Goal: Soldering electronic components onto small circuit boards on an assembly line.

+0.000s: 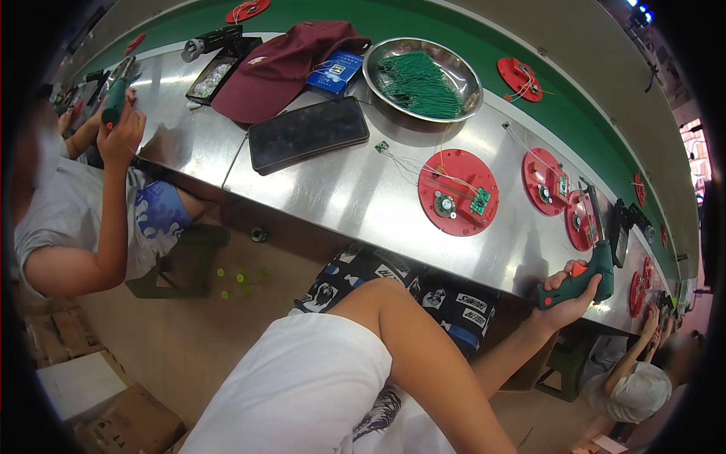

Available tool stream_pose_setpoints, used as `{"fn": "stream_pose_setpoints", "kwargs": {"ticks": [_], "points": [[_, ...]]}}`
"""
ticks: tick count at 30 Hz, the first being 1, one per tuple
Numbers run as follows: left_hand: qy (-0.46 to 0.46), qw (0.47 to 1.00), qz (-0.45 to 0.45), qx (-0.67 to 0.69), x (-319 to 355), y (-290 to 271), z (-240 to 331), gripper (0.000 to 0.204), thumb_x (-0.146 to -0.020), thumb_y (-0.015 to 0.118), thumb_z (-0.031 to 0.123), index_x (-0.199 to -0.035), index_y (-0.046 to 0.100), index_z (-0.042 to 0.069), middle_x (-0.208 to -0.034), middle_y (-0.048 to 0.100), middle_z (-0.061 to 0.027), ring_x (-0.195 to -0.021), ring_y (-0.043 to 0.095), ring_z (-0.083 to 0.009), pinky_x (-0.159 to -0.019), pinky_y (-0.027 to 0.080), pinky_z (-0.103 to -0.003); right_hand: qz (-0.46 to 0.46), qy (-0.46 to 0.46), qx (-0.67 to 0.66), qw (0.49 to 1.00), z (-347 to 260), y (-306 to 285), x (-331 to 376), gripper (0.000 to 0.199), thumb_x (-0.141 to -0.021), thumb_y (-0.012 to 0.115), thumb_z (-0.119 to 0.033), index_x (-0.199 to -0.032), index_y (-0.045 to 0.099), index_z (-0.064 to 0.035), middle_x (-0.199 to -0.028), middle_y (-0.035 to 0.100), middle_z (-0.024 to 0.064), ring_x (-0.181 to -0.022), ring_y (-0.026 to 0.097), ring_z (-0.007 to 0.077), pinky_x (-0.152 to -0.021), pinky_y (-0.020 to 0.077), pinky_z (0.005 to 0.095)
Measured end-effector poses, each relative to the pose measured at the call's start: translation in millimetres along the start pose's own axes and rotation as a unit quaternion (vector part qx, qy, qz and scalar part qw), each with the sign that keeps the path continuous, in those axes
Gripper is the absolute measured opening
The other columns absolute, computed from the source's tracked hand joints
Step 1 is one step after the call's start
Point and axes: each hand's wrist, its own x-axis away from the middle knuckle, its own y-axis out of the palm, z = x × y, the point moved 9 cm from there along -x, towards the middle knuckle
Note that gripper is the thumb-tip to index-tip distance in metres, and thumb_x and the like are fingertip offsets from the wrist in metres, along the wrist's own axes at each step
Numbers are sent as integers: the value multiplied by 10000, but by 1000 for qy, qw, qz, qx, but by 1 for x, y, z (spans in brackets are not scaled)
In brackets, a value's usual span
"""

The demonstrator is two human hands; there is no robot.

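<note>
Screwdriver [578, 281] at four o'clock sits clenched in my right hand [569, 299], resting ready beside red discs [458, 192]; left hand unseen.

Right hand [569, 296] clamped around a green electric screwdriver [588, 274] at the steel bench [355, 189] edge — red disc [458, 191] nearby.

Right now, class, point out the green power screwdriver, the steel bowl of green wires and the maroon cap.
green power screwdriver [586, 280], head view, handle.
steel bowl [470, 76], head view, right rim.
maroon cap [280, 68], head view, crown.
</note>
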Motion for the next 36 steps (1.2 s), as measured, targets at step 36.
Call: {"fn": "stream_pose_setpoints", "kwargs": {"ticks": [36], "points": [[-191,783,-136,-577,-161,-264,-164,486,-724,785,296,-1071,678,-27,-996,690,-153,-864,668,-274,-771,527,-361,177,-69,-70,979,-26,-58,-14,380,-1015,429,-316,-1041,544,45,-842,593,149,-454,526,167,-406,436,286]]}}
